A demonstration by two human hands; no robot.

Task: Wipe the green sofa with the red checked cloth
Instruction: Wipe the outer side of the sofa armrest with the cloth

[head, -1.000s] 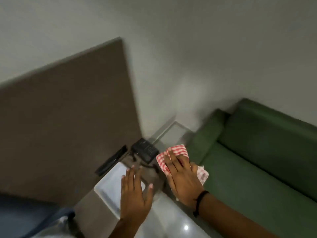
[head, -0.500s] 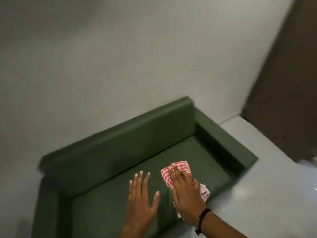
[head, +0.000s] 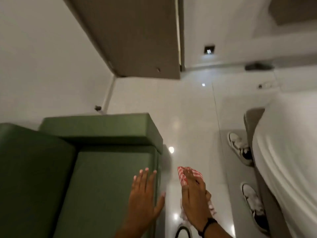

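Cloth (head: 184,176) now off sofa (head: 109,170), over floor (head: 192,117)

No readable text, labels or signs.

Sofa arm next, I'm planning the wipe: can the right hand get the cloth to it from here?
Probably yes. The right hand holds the cloth over the floor, just off the seat's front edge. Nothing lies between it and the sofa arm; the left hand rests on the seat, to the side.
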